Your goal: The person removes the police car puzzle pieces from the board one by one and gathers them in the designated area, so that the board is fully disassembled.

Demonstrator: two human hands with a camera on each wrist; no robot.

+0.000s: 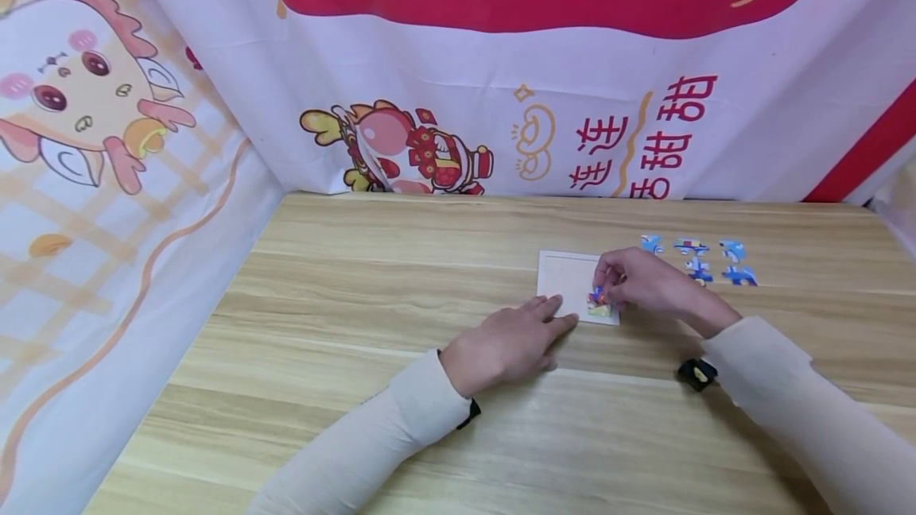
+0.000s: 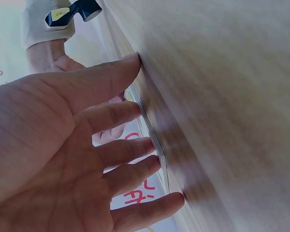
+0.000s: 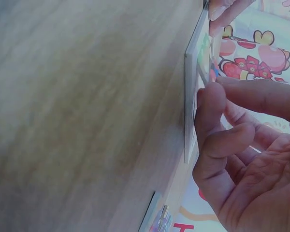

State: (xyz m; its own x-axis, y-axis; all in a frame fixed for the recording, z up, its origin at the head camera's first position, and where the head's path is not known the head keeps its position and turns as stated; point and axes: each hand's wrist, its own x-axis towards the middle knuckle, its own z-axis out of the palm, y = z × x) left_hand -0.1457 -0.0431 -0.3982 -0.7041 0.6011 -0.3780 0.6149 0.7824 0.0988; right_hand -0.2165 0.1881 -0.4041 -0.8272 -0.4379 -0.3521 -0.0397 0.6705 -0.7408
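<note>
A shallow white puzzle tray (image 1: 561, 272) lies on the wooden table. My left hand (image 1: 504, 344), fingers spread and fairly straight, rests with its fingertips at the tray's near left edge. In the left wrist view those fingers (image 2: 128, 150) line up along the tray's thin side. Over the tray's right side, my right hand (image 1: 647, 284) pinches a small purple and red jigsaw piece (image 1: 595, 296) between thumb and fingers. A yellow-green piece (image 1: 599, 311) lies just below it in the tray's near right corner. In the right wrist view, the fingertips partly cover the pinched piece (image 3: 215, 71).
Several loose blue jigsaw pieces (image 1: 738, 275) lie on the table right of the tray, beyond the right hand. Printed cloth (image 1: 444, 62) hangs along the table's back edge, and more cloth (image 1: 136, 221) hangs at the left. Black wrist cameras (image 1: 696, 373) sit under the sleeves.
</note>
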